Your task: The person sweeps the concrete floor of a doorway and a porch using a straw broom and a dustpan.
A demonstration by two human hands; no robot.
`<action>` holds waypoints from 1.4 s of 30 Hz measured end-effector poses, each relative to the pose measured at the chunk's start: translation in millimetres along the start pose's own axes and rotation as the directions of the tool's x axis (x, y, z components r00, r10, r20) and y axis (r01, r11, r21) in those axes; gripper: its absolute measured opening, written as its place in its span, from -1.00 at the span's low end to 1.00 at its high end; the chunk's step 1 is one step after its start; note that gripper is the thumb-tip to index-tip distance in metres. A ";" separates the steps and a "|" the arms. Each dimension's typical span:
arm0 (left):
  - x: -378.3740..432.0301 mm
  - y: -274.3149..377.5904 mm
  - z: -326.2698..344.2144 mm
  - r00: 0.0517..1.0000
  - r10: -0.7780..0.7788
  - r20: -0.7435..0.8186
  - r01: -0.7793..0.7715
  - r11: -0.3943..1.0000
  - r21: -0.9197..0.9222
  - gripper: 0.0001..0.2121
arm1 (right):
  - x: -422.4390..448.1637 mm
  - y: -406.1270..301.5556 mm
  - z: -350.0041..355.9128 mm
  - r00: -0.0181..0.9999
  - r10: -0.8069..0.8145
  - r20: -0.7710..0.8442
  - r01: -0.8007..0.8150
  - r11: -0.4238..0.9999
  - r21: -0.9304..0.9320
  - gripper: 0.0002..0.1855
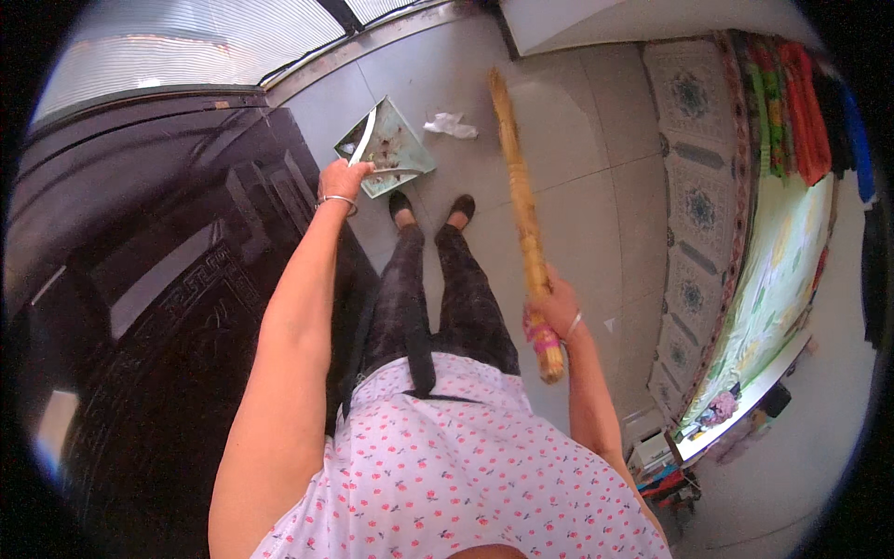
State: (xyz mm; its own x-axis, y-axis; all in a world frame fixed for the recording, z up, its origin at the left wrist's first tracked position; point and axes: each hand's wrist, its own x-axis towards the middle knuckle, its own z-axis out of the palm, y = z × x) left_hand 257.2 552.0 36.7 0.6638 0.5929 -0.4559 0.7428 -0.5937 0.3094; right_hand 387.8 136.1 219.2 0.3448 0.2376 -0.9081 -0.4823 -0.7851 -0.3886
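My left hand (341, 180) grips the handle of a pale green dustpan (412, 150), which is in front of my feet. Dark bits of dirt and debris lie inside the pan. In my right hand (559, 307) is a straw broom (520, 189), held by its bound handle near the pink wrapping. The broom slants forward, with its bristle end at the far side, to the right of the dustpan. A crumpled white piece of tissue or plastic (452, 126) rests on the tiled floor (573, 154) between the pan and the broom.
Dark carved wooden furniture (174, 300) stands close on my left. A ribbed translucent door or window panel (188, 45) is beyond it. To the right runs a patterned tiled front (691, 209) below a surface with a floral cloth (782, 244) and hanging garments (803, 119).
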 end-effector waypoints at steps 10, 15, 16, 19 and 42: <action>9.9 -8.1 -11.2 0.979 -0.170 0.112 0.182 0.979 -0.097 -0.55 | -4.2 -18.0 34.5 0.970 -0.114 0.215 0.116 0.993 0.007 -0.08; 4.5 1.2 -20.2 0.969 -0.222 0.106 0.238 0.954 -0.182 -0.55 | -55.8 -50.3 -17.9 0.930 0.161 0.329 -0.230 0.955 0.185 -0.09; 3.8 -0.6 -20.3 0.970 -0.221 0.101 0.236 0.954 -0.185 -0.55 | -59.8 -57.3 -20.4 0.931 0.167 0.324 -0.237 0.952 0.192 -0.10; 0.0 -0.4 -21.9 0.975 -0.211 0.075 0.222 0.956 -0.191 -0.54 | -47.8 -52.9 -13.5 0.965 0.124 0.232 -0.127 0.992 -0.003 -0.10; -20.2 -35.8 -27.7 0.934 -0.303 0.190 0.347 0.898 -0.272 -0.47 | 8.8 -85.7 -31.8 0.927 -0.329 0.182 0.376 0.798 -0.471 -0.12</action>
State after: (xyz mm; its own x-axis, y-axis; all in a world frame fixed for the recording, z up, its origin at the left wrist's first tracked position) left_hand 219.6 576.4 57.9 0.3782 0.6301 -0.6782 0.9206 -0.1795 0.3467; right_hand 457.8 187.3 249.6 0.3317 0.5828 -0.7419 0.1247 -0.8066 -0.5778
